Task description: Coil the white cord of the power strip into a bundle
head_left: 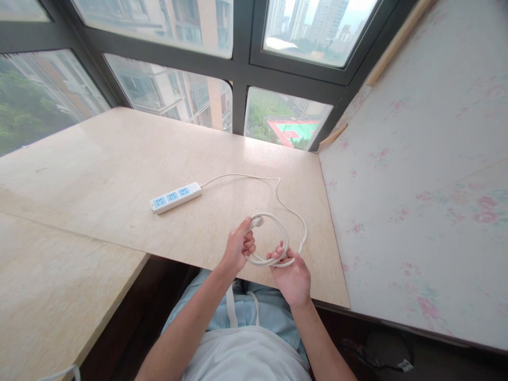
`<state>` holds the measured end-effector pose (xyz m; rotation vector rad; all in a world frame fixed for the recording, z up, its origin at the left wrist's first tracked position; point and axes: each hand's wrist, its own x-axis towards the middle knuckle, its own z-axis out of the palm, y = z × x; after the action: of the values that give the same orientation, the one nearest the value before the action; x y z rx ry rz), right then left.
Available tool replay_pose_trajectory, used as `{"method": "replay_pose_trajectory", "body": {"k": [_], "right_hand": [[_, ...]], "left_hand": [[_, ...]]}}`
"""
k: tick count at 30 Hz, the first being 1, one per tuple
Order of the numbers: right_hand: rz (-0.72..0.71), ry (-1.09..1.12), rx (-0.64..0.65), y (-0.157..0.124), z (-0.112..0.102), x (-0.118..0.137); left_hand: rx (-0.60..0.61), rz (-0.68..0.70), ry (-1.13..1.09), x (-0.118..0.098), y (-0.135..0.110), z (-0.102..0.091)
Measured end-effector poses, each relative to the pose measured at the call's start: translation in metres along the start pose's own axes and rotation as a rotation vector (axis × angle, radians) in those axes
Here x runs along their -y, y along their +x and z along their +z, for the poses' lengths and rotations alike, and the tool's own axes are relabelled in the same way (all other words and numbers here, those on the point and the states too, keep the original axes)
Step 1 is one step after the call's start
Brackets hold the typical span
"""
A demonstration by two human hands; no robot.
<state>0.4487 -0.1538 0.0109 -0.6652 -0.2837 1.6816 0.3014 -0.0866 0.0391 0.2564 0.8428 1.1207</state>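
Note:
A white power strip [175, 197] with three blue-faced sockets lies on the beige marble sill [99, 174]. Its white cable [278, 198] runs right from the strip, bends toward me and forms a loop between my hands. My left hand [238, 246] is closed on the cable just behind the plug [257, 221], which points up and right. My right hand [291, 275], palm up, has its fingers curled round the near side of the loop. Both hands hover over the sill's front edge.
Large dark-framed windows [238, 74] stand behind the sill. A wall with floral paper [416, 185] closes the right side. A lower marble surface [51, 280] extends at the left. My lap in light clothing [246, 338] is below the sill edge.

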Motion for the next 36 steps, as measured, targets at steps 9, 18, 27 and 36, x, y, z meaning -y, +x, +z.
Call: {"method": "replay_pose_trajectory", "body": {"k": [9,18,27,36], "right_hand": [[0.112,-0.091,0.111,0.003,-0.010,0.019],[0.239,-0.360,0.457,0.009,-0.015,0.037],[0.219,-0.329,0.275,0.013,-0.005,0.046],[0.298,-0.558,0.392,0.019,-0.006,0.041]], "left_hand": [[0.298,-0.154,0.462,-0.026,-0.008,-0.008],[0.625,-0.430,0.821,-0.063,-0.010,-0.007],[0.702,-0.453,0.900,-0.071,-0.009,-0.001],[0.671,-0.349,0.991,-0.053,-0.010,0.001]]}}
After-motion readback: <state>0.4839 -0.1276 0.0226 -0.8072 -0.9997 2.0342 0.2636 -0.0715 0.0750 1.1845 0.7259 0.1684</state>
